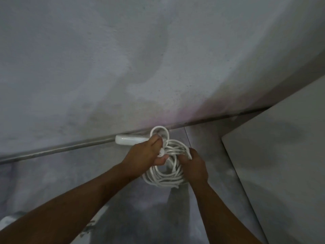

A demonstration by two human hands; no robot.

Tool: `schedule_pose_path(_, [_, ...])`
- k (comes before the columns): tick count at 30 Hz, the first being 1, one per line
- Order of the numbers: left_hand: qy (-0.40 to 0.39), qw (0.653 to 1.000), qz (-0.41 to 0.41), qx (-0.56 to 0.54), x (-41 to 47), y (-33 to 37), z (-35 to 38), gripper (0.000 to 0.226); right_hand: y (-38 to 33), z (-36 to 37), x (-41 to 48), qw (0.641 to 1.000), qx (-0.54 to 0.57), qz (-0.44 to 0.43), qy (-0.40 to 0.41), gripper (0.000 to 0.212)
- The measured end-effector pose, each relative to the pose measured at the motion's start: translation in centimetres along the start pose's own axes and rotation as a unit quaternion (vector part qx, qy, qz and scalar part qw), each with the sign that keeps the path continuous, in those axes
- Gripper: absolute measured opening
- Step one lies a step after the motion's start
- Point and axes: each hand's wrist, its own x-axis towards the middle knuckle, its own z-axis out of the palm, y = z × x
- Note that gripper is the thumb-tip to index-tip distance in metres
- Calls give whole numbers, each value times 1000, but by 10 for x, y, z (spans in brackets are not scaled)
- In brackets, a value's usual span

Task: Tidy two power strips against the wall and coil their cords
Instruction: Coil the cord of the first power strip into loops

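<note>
A white power strip (pixel 128 139) lies on the grey floor along the foot of the wall; its right end is hidden behind my left hand. Its white cord (pixel 163 178) is gathered in several loops just right of it, with one loop (pixel 159 132) standing up against the wall. My left hand (pixel 146 154) pinches the cord and a white plug-like piece at the top of the coil. My right hand (pixel 193 164) grips the right side of the loops. Only one power strip is in view.
The grey wall (pixel 140 67) fills the upper view, meeting the floor along a metal strip (pixel 70 147). A pale flat panel or cabinet (pixel 281 155) stands close on the right. A white object (pixel 10 221) shows at the bottom left corner.
</note>
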Motion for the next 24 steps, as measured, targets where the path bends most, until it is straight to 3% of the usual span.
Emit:
schedule_pose_path(2, [10, 997, -59, -44, -3, -5, -8, 38, 6, -2, -2, 1000, -2, 16, 14, 29])
schedule_pose_path(5, [42, 995, -52, -67, -15, -9, -22, 46, 15, -8, -2, 998, 5, 64, 29, 26])
schedule_pose_path(10, [22, 988, -89, -126, -34, -24, -33, 39, 14, -15, 5, 990, 76, 112, 28, 19])
schedule_pose_path(14, [-104, 976, -163, -104, -69, -43, -16, 35, 3, -29, 20, 948, 207, 241, -22, 16])
schedule_pose_path(17, [-153, 963, -208, -81, -81, -31, 28, 38, -3, -35, 21, 925, 241, 286, -61, 19])
schedule_pose_path(20, [-212, 927, -263, -164, -69, -14, 58, 50, -3, -40, 21, 923, 230, 296, -79, 26])
schedule_pose_path(24, [-124, 882, -295, -345, -62, 11, 75, 28, -7, -44, 17, 923, 229, 300, -75, 34])
